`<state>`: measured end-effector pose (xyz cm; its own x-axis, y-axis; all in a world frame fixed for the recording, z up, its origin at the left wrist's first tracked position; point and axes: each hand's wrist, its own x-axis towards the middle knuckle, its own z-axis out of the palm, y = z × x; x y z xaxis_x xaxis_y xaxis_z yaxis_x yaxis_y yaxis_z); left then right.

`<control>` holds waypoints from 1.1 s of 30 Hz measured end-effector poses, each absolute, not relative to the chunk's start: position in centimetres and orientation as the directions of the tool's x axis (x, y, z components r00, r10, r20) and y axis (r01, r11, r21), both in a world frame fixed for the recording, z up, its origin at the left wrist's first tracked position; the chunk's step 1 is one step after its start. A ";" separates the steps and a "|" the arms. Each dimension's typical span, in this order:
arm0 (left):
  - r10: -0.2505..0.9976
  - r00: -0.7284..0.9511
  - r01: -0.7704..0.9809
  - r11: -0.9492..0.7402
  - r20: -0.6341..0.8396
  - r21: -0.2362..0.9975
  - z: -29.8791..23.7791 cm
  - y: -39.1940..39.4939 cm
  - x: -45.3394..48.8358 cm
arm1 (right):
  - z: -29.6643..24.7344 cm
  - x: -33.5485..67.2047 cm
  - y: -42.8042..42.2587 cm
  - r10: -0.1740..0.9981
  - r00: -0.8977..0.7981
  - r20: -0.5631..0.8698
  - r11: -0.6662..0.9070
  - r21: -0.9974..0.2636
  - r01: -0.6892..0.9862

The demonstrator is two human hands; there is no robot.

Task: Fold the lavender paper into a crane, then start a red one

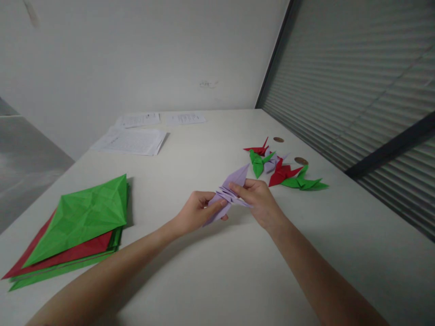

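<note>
Our left hand (194, 210) and right hand (261, 199) pinched the folded lilac paper (228, 194); paper birds (282, 174) lay beyond our right hand; a paper stack (91, 209) lay at left.

on the flat white table (190, 158), a clear lane lies between the stack of creased green and red paper sheets (91, 208) and the bare left hand (194, 212); the cluster of pointed red, green and lilac folded-paper birds (282, 173) blocks the way just beyond the bare right hand (258, 200).

The lilac figure (226, 193) is matt, creased paper, the table (190, 158) smooth.
</note>
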<state>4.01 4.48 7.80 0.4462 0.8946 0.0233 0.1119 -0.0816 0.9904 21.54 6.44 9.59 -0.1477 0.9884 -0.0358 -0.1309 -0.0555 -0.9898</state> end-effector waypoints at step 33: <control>0.866 0.492 0.115 -0.166 0.089 0.979 7.8 5.5 2.7 | 9.6 21.7 6.2 0.970 -0.221 -0.106 -0.144 -0.976 -0.164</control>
<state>2.74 5.47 7.77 0.4916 0.8663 0.0889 0.1150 -0.1658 0.9794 21.69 6.20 9.55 -0.2206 0.9696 -0.1062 -0.1641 -0.1443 -0.9758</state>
